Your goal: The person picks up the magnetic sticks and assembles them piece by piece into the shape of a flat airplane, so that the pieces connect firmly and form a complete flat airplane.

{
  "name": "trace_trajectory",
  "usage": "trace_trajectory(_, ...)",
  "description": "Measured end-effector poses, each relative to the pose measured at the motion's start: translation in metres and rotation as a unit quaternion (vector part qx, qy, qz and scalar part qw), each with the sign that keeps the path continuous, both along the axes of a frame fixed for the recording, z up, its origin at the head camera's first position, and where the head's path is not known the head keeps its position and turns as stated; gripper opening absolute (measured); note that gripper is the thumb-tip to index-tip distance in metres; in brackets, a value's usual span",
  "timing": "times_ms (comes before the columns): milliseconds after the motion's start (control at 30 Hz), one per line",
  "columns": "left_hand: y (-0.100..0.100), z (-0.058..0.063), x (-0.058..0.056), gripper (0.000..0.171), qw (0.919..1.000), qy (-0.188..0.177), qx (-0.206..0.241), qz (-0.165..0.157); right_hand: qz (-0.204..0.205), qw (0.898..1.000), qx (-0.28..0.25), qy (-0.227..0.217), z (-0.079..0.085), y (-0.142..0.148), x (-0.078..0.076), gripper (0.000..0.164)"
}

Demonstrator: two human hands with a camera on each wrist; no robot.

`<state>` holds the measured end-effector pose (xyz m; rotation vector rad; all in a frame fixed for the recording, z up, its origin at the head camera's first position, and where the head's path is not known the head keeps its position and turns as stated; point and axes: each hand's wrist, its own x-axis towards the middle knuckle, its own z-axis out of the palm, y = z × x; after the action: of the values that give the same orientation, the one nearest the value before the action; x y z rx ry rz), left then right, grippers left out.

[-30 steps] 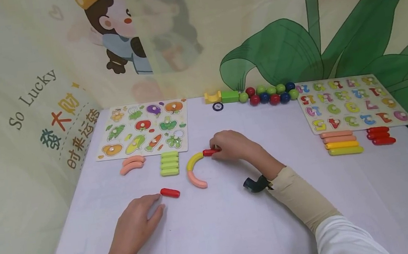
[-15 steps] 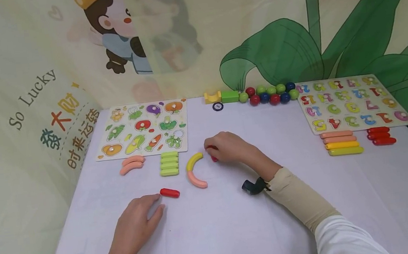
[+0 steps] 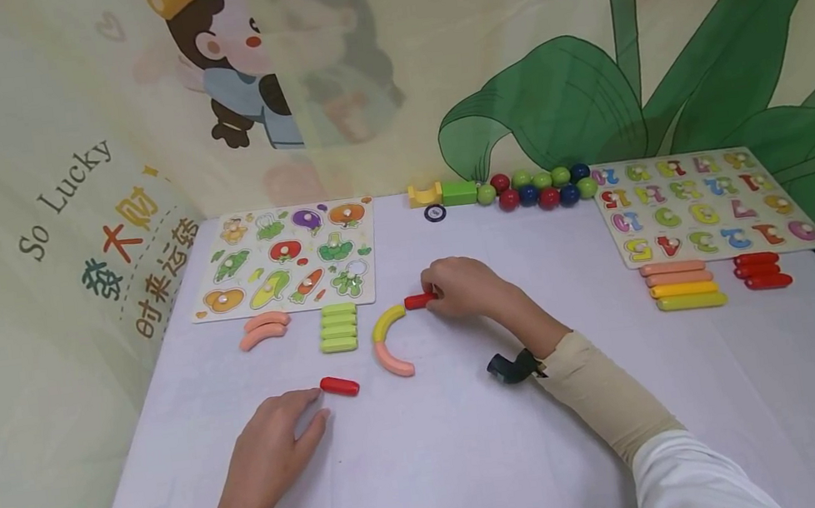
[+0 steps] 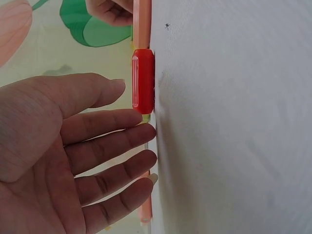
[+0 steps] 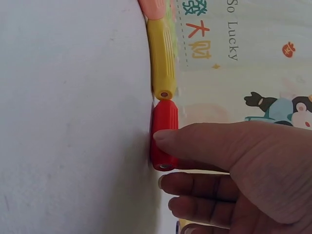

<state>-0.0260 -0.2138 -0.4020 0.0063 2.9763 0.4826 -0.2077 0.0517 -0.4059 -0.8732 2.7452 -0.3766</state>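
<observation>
White tabletop (image 3: 439, 468): red stick (image 3: 417, 301) pinched by right hand (image 3: 466, 286) beside yellow arc (image 3: 385, 322); left hand (image 3: 270, 437) held, fingers (image 4: 112, 143) extended, by second red stick (image 3: 340, 386).

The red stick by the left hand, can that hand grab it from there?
Probably yes: the left hand holds nothing, and the red stick lies right by its fingertips. Nothing seems to stand between them.

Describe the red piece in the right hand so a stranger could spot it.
On the white table, a curved yellow piece joins a curved pink piece. The red piece sits by the yellow one's free end: straight, unlike both, and the only red one pinched by the right hand.
</observation>
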Motion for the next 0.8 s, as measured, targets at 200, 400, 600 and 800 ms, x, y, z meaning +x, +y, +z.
trace_trajectory(200, 0.000, 0.000, 0.000, 0.039, 1.0000, 0.004, 0.001, -0.001, 0.003, 1.000, 0.003, -0.007, 0.001, 0.000, 0.001, 0.016)
trace_trajectory(400, 0.001, 0.000, 0.000, 0.039, 1.0000, -0.004, 0.004, 0.005, 0.011, 1.000, -0.005, 0.006, 0.003, -0.004, 0.005, 0.023)
trace_trajectory(600, 0.000, -0.001, 0.000, 0.038, 1.0000, 0.002, 0.009, 0.002, 0.076, 0.994, -0.051, 0.061, 0.010, -0.032, 0.028, 0.020)
trace_trajectory(800, -0.003, 0.000, 0.000, 0.038, 0.9999, 0.006, 0.009, 0.004, 0.183, 0.979, -0.073, 0.048, 0.010, -0.079, 0.068, 0.025)
